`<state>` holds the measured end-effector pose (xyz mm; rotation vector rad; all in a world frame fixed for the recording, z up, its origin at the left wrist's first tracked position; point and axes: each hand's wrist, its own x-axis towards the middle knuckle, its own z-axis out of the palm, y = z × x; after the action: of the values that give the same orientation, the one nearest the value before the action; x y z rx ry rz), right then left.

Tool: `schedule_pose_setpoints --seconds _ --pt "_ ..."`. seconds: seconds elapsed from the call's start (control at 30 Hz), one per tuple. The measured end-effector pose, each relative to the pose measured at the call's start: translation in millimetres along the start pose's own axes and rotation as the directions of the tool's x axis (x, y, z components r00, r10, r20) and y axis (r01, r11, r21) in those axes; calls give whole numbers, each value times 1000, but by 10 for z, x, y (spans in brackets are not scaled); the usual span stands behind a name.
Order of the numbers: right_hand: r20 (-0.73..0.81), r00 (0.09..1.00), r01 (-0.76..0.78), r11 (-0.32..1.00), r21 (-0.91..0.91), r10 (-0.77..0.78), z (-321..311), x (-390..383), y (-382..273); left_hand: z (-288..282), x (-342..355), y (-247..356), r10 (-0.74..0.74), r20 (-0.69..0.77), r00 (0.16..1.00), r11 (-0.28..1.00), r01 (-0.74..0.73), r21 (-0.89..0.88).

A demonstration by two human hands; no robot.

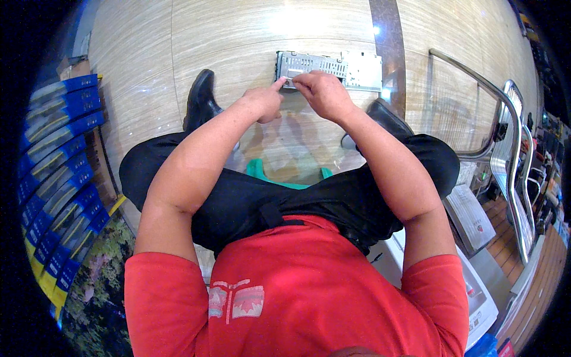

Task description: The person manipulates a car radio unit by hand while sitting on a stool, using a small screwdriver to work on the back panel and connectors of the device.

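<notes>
A flat silver metal case with slotted vents lies on the floor in front of me, between my feet. A white panel with small holes adjoins its right end; whether the two are joined I cannot tell. My left hand has its index finger stretched out to the case's near edge, with the other fingers loosely bent and nothing seen in them. Thumb and fingers of my right hand are pinched together over the same edge, close to the left fingertip. Anything held in that pinch is too small or hidden to make out.
I sit low, with a green object, perhaps a stool, below my legs. Blue and yellow boxes are stacked at my left. A curved metal-tube chair stands at right, near a white box-like item. My black shoes flank the case.
</notes>
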<state>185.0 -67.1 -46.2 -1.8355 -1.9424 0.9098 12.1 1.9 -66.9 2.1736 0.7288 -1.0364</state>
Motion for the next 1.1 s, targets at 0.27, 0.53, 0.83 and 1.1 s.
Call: schedule_pose_setpoints --seconds 0.27,0.53,0.83,1.1 --pt "-32 995 -92 995 50 93 10 -1 -18 46 36 -31 17 -21 1000 1000 -16 10" --pt "42 995 -92 995 -50 94 -6 29 -10 47 35 -39 8 -5 1000 1000 -8 -4" --pt "11 999 47 999 -20 -47 33 -20 27 7 1 -7 -1 0 1000 1000 1 5" --pt "-7 1000 2 1000 -25 -3 27 -15 8 16 11 -19 8 -3 1000 1000 -8 2"
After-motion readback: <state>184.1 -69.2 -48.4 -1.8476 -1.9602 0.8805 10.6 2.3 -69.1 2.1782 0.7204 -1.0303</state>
